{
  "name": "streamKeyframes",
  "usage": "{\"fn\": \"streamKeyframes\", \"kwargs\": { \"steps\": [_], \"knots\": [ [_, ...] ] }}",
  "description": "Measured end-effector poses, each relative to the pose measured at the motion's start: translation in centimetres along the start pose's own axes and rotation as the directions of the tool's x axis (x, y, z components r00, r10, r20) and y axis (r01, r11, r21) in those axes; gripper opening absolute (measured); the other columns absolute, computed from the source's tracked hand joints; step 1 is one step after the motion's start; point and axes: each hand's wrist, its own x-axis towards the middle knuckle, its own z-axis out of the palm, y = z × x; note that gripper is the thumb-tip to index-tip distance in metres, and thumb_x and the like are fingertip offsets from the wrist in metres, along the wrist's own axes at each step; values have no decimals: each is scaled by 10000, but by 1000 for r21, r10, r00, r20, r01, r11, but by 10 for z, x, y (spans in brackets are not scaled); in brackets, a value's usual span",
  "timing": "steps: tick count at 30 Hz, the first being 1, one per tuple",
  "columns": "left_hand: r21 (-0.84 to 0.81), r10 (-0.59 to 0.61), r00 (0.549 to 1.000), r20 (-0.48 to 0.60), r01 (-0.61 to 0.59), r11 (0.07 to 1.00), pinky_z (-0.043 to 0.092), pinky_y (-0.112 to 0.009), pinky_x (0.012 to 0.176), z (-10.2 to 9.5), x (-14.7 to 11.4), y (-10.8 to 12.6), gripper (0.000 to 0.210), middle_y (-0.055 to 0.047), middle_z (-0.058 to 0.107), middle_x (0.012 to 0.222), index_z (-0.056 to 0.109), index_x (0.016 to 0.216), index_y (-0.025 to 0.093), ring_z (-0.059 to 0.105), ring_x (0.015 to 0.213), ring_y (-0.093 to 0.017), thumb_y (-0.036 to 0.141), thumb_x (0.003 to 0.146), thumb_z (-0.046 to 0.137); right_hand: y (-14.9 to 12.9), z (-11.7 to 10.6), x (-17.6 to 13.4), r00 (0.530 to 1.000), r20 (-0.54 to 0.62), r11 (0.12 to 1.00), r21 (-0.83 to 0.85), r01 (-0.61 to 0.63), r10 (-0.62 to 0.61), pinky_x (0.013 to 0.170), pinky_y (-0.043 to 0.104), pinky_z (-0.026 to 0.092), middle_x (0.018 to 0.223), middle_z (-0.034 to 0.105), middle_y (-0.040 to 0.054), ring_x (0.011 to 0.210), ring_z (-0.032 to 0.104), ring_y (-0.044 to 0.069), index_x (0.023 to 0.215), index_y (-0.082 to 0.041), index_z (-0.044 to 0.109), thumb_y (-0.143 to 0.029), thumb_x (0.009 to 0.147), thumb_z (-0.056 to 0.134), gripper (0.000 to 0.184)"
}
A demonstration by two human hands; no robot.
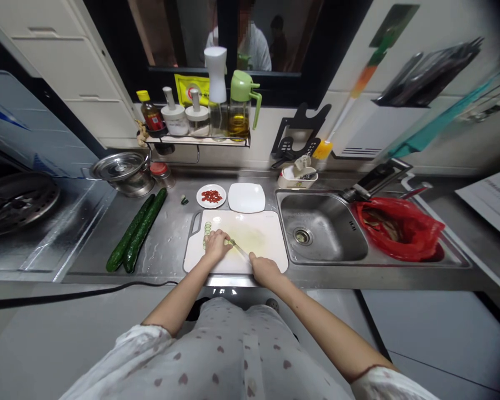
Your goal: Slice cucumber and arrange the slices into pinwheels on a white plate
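My right hand is closed round the handle of a knife, whose blade points up and left toward my left hand. My left hand is closed on a piece of cucumber, its fingers hiding most of it. The blade is beside that piece; I cannot tell whether it touches. Both hands are over a white cutting board. A row of thin cucumber slices lies on the board to the left, partly behind my left hand.
Two whole cucumbers lie left of the board. Behind it stand a plate of chopped red pieces and a bare white plate. A steel sink and a red plastic bag are at right. A condiment shelf hangs above.
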Motion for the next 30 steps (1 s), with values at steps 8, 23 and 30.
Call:
{"fn": "streamKeyframes", "kwargs": {
  "steps": [8, 23, 30],
  "knots": [
    [-12, -2, 1000, -9, 2, 1000, 327, -424, 930, -1, -3, 1, 201, -37, 611, 1111, 683, 940, 269, 480, 1103, -275, 383, 777, 656, 3, -3, 0, 1000, 9, 1000, 0, 21, -21, 751, 342, 475, 999, 679, 182, 974, 658, 272, 1185, -129, 458, -57, 839, 378, 362],
    [-9, -21, 1000, -19, 21, 1000, 320, -404, 911, -3, -5, 5, 195, -39, 623, 1103, 688, 931, 256, 484, 1092, -269, 358, 766, 671, 2, -3, 1, 1000, -10, 1000, -14, 27, -27, 762, 328, 480, 973, 686, 170, 968, 665, 259, 1179, -136, 465, -61, 847, 399, 346],
    [-18, -26, 999, -28, 25, 1000, 314, -389, 917, -1, -5, 4, 192, -28, 620, 1093, 690, 932, 266, 485, 1097, -260, 363, 767, 673, 6, -11, 0, 998, -12, 996, -65, 53, -54, 784, 341, 484, 992, 684, 188, 984, 662, 265, 1200, -132, 466, -58, 859, 390, 358]
  ]
}}
